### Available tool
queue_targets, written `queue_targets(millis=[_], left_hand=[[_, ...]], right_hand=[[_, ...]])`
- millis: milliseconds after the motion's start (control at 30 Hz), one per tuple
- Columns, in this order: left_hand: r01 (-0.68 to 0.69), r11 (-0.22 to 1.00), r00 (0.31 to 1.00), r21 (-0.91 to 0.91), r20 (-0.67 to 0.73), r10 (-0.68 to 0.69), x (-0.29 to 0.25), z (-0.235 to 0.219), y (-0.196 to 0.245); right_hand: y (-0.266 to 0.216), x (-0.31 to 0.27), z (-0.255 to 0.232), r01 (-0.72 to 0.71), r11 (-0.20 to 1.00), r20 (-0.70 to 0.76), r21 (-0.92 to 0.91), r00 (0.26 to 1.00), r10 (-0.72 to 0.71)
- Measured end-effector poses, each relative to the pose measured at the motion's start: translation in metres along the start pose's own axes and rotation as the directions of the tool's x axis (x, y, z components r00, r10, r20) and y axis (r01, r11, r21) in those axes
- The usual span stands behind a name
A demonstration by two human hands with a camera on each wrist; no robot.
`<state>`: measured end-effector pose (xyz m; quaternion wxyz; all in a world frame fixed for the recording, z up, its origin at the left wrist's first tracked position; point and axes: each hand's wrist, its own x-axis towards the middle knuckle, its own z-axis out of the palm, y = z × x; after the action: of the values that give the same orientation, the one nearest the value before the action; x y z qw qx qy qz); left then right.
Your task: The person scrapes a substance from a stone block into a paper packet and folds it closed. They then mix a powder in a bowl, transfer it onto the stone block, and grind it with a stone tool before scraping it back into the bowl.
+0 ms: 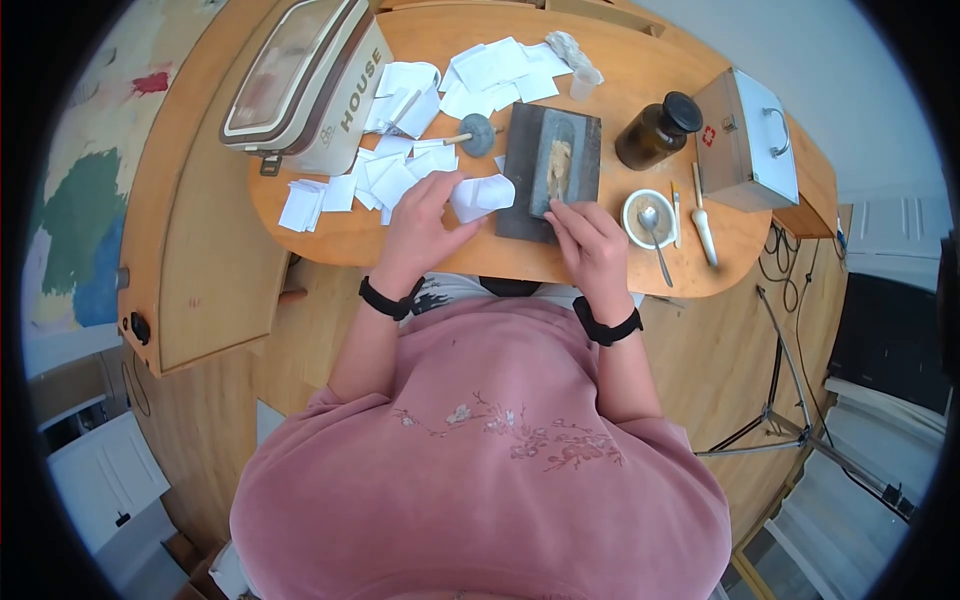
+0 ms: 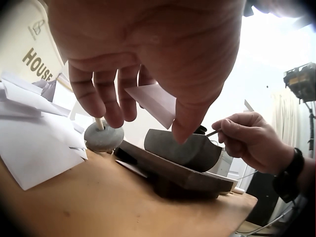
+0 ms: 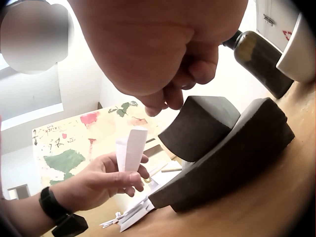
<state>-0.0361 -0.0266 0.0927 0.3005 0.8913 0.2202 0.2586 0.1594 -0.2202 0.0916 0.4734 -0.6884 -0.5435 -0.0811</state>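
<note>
A folded white paper (image 1: 483,198) is held between the thumb and fingers of my left hand (image 1: 425,222), just left of the stone trough. My right hand (image 1: 592,243) is at the near end of the grey stone trough (image 1: 576,150). In the left wrist view, its thumb and fingers pinch a thin stick-like tool (image 2: 213,133); what its far end is like cannot be made out. Pale brown powder (image 1: 559,165) lies along the trough, which sits on a dark slab (image 1: 523,180).
Left of the slab are a round grey stone with a wooden handle (image 1: 478,136) and many white papers (image 1: 390,175). To the right stand a white bowl with a spoon (image 1: 640,200), a brown jar (image 1: 650,138) and a metal first-aid box (image 1: 745,140). A HOUSE-labelled bin (image 1: 335,110) stands far left.
</note>
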Motion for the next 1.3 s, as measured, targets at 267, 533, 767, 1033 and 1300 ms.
queue_targets(millis=[267,533,767,1033,1300], left_hand=[[-0.030,0.999,0.999,0.036,0.023,0.029,0.018,-0.002,0.005],[-0.108,0.993,0.993,0.053,0.059,0.105,0.047,0.010,0.010],[-0.095,0.993,0.989,0.073,0.125,0.086,0.062,0.014,0.012],[-0.085,0.995,0.986,0.045,0.146,0.078,0.067,0.016,0.011],[-0.066,0.986,0.988,-0.152,0.128,0.086,0.056,0.015,0.006]], right_hand=[[0.008,0.001,0.003,0.064,0.995,-0.030,-0.075,0.997,-0.067],[0.002,-0.001,-0.008,0.121,0.987,-0.038,-0.104,0.991,-0.126],[-0.010,0.000,-0.017,0.118,0.987,-0.041,-0.111,0.992,-0.123],[-0.026,0.006,-0.020,0.189,0.978,-0.030,-0.082,0.981,-0.192],[-0.040,0.016,-0.008,0.124,0.981,0.005,0.150,0.992,-0.127]])
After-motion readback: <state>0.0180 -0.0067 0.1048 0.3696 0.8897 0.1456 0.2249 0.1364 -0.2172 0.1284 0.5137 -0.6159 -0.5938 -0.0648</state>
